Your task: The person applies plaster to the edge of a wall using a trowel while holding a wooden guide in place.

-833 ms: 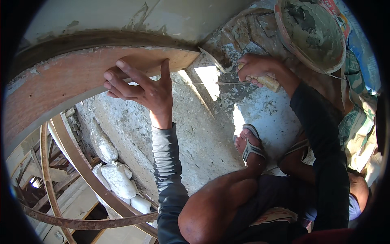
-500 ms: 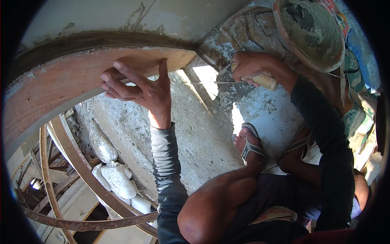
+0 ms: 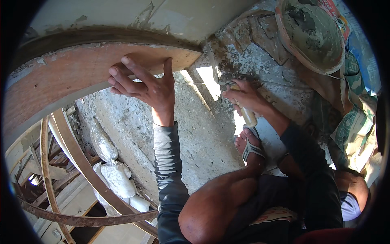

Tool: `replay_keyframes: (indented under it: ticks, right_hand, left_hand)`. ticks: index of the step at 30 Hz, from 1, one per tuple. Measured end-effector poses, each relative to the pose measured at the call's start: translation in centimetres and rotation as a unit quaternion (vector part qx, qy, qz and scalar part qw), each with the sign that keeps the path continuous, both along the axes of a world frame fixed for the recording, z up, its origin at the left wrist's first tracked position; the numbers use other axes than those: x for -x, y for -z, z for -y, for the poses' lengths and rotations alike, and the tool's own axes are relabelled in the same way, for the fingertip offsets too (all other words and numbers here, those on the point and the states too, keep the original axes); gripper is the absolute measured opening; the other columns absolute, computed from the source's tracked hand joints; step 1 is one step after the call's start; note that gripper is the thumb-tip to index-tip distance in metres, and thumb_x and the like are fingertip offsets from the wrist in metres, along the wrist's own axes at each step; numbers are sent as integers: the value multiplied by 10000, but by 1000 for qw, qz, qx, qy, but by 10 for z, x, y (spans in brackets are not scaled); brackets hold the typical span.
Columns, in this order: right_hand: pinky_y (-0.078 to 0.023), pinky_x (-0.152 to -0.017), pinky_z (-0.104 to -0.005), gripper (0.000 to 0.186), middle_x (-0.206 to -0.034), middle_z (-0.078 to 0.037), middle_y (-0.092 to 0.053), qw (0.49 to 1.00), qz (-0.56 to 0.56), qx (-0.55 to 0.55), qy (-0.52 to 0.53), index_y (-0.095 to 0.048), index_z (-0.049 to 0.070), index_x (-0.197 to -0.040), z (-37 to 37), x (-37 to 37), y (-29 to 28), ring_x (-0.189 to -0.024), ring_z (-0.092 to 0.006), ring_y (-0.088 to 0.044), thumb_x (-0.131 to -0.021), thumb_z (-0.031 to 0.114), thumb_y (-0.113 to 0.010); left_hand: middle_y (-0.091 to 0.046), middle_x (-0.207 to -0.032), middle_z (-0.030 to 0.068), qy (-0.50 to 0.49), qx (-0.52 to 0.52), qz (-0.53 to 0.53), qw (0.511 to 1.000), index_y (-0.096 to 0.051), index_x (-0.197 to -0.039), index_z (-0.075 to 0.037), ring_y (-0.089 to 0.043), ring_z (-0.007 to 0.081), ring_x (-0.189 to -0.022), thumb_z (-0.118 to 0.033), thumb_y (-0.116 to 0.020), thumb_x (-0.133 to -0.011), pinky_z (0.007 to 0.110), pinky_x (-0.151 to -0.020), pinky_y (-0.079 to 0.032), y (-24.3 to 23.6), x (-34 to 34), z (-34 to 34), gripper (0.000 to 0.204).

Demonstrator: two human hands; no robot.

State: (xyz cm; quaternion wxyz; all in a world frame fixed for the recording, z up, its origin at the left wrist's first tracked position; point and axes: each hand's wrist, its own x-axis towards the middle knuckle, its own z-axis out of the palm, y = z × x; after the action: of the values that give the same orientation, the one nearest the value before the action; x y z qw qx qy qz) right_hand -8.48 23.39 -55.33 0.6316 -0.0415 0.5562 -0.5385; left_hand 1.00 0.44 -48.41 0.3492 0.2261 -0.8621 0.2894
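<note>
My left hand [image 3: 148, 85], fingers spread, rests against the lower edge and face of a curved plywood board [image 3: 61, 69] set along a wall. My right hand [image 3: 248, 97] is closed round the pale wooden handle [image 3: 247, 116] of a tool. The handle slants down toward my foot; the working end is too thin and indistinct to name. A gap separates this hand from the board's right end.
A bucket [image 3: 280, 20] of wet grey mortar stands at the upper right beside crumpled sacks [image 3: 355, 118]. White filled bags [image 3: 118, 179] lie at the lower left near curved metal bars [image 3: 89, 175]. My sandalled foot [image 3: 250, 144] is on the rough concrete floor [image 3: 195, 122].
My right hand has moved down and slightly left with the wooden-handled tool, and the handle now points more downward. My left hand stays on the board as the view shifts slightly.
</note>
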Motion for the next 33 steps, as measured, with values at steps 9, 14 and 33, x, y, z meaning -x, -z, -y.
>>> replay_keyframes:
  ticks: [9,14,33]
  right_hand:
    - [-490,-438,-349,367,-685,-51,-536,977,-17,91,193,-484,-20,-1045,96,-94,11,-482,-162,-569,-977,295,-658]
    - [-500,-459,-383,276,-641,-110,-566,981,-186,35,50,-470,-81,-1041,78,-78,2,-493,-206,-614,-950,161,-567]
    - [-441,-374,-329,408,-679,-53,-545,961,-118,16,-249,-571,-67,-1166,-3,78,1,-458,-146,-535,-851,172,-673]
  left_hand:
    - [-182,-1567,263,7,4,0,1000,-338,-1537,5,-95,497,-1489,-737,-550,-883,658,-1186,-124,-1,3,0,1011]
    - [-156,-1587,259,10,-6,-10,1000,-338,-1543,-5,-82,487,-1499,-737,-540,-887,644,-1192,-120,-3,3,-2,1003]
    - [-168,-1570,272,5,9,2,1000,-329,-1537,18,-93,479,-1498,-742,-508,-901,653,-1190,-124,0,2,1,1007]
